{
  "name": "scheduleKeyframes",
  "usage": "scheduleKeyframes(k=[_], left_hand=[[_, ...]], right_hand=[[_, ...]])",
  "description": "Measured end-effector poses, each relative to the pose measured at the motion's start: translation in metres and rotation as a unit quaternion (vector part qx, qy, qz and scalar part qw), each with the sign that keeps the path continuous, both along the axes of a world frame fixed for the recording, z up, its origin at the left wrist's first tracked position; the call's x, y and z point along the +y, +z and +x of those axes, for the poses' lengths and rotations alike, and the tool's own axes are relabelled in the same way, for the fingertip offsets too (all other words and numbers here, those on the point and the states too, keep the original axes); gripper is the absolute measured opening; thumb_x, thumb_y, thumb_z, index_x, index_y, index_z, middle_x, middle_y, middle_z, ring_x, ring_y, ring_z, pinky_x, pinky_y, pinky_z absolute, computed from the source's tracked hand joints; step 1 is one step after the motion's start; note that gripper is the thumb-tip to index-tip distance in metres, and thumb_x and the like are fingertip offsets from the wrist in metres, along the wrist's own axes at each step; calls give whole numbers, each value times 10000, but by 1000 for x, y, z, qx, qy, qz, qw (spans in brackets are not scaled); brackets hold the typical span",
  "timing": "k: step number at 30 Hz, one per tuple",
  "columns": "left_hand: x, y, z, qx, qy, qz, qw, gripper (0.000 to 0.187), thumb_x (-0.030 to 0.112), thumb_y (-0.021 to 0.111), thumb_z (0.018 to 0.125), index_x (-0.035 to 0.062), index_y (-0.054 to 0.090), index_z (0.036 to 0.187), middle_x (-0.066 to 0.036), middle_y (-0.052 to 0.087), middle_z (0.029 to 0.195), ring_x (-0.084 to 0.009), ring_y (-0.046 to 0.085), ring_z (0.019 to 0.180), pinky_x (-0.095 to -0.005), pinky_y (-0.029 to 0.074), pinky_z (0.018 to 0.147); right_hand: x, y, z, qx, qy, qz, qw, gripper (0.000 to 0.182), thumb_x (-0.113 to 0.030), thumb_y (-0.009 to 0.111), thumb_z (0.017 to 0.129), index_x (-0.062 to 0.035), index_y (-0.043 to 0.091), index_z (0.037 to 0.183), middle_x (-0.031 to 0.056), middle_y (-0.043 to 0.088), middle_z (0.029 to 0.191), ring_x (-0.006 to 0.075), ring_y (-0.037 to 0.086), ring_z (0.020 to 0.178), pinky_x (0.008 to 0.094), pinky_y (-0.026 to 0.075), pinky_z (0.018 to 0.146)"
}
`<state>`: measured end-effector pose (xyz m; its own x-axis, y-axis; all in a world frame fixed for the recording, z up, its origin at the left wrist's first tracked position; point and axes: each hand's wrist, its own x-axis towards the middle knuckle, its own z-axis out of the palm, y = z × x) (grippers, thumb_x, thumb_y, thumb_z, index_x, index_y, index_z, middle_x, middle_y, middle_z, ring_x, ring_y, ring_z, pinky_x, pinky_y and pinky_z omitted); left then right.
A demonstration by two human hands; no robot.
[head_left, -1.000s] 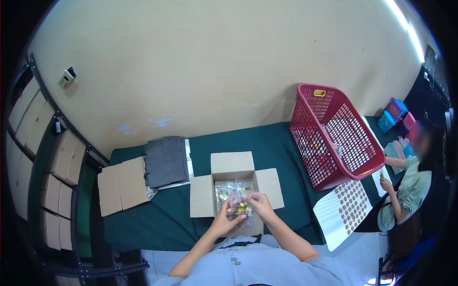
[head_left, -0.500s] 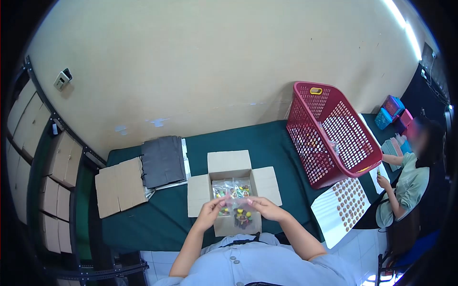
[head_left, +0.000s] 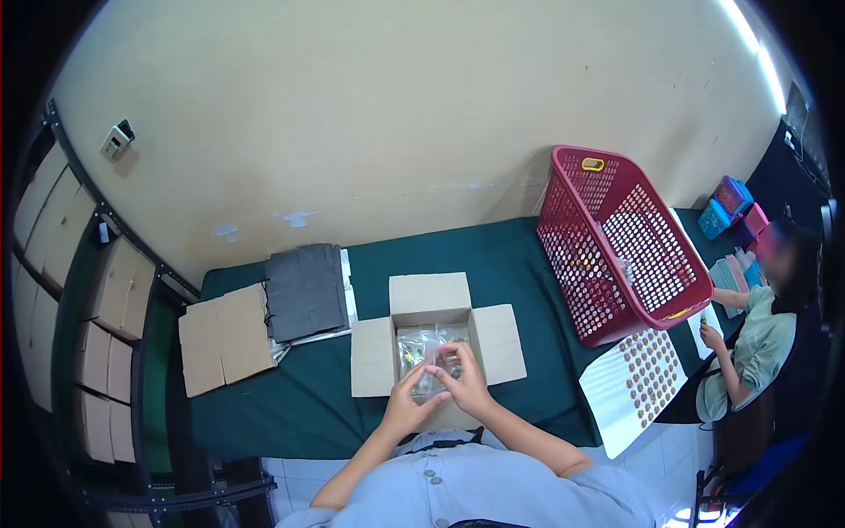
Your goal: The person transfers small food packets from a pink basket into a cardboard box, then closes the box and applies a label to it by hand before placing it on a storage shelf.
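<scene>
An open cardboard box [head_left: 499, 345] with its flaps folded out stands on the green cloth. Inside it lie clear plastic bags [head_left: 411, 341] with small colourful pieces. Over the front of the box my left hand [head_left: 410, 401] and my right hand [head_left: 464, 380] are close together, fingers bent and pinched on a clear plastic bag [head_left: 430, 380]. Much of that bag is hidden by the fingers, so its contents are hard to make out.
Flattened cardboard [head_left: 224, 339] and dark grey sheets [head_left: 304, 295] lie to the left. A tall maroon basket [head_left: 581, 290] stands right, beside a white sheet [head_left: 607, 396] with rows of small round pieces. A co-worker [head_left: 748, 352] sits at far right. Shelves with boxes [head_left: 110, 290] line the left.
My hands have come closer together, the right one moving left and up over the box. The held bag, earlier hanging between them, is now mostly covered by fingers. The view has shifted slightly.
</scene>
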<state>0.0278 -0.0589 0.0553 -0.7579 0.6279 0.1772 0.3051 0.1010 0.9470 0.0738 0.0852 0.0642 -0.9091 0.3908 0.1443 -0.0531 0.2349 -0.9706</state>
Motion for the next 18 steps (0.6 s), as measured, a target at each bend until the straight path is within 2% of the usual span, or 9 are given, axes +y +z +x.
scheduleKeyframes(k=[1,3,4,7,8,12,14,17,18], left_hand=[[0,0,0,0,2,0,1000,625,245,742,745,-35,489,1243,-197,502,1272,-256,472,1196,-353,346,1007],[0,-3,-1,-150,42,55,986,353,160,716,765,-31,633,1050,-162,651,1023,-218,590,1032,-351,352,1011],[2,-5,-2,-135,66,84,985,174,88,675,790,0,687,939,-97,691,846,-141,632,872,-358,325,1042],[-5,-13,-11,-152,78,55,984,196,80,696,778,-18,677,947,-70,688,803,-101,622,791,-364,303,1058],[-6,-13,-12,-135,78,52,986,205,105,680,799,-21,670,960,-58,685,733,-74,608,701,-372,259,1087],[-7,-12,-17,-174,51,66,981,152,98,603,859,32,689,965,-51,686,761,-62,587,717,-380,236,1094],[-13,-15,-25,-171,-44,19,984,265,132,570,888,-25,605,1099,-118,670,960,-67,592,849,-346,284,1070],[-12,5,-24,-243,-16,114,963,384,142,550,902,-14,487,1247,-143,581,1170,-106,561,1002,-340,304,1048],[-13,1,-28,-244,-16,114,963,384,142,550,902,-14,487,1247,-143,581,1170,-106,561,1002,-340,304,1048]], right_hand=[[0,0,-2,0,2,0,1000,366,-181,689,782,-47,555,1095,88,513,1008,222,473,1024,365,374,895],[4,-4,-4,-4,-45,73,996,363,-229,714,759,-44,586,1043,98,505,1018,245,497,983,352,381,889],[15,-16,-5,8,26,126,992,301,-223,730,740,-36,632,955,96,520,955,235,509,920,343,395,855],[24,-29,0,-36,58,22,997,228,-208,731,739,-25,664,856,94,528,871,228,501,881,341,398,823],[24,-29,3,-68,54,-33,996,197,-192,679,802,-7,654,738,56,539,815,170,488,868,296,379,808],[34,-25,11,-77,85,-95,989,229,-196,608,867,3,656,763,60,549,830,152,489,857,287,390,776],[39,-28,13,-94,112,-134,980,273,-191,541,912,17,652,775,59,567,837,137,499,854,267,407,741],[38,-17,14,-164,72,-114,977,287,-201,508,932,23,660,837,60,588,914,125,519,901,240,427,744],[37,-13,14,-165,72,-114,977,287,-201,508,932,23,660,837,60,588,914,125,519,901,240,427,744]])
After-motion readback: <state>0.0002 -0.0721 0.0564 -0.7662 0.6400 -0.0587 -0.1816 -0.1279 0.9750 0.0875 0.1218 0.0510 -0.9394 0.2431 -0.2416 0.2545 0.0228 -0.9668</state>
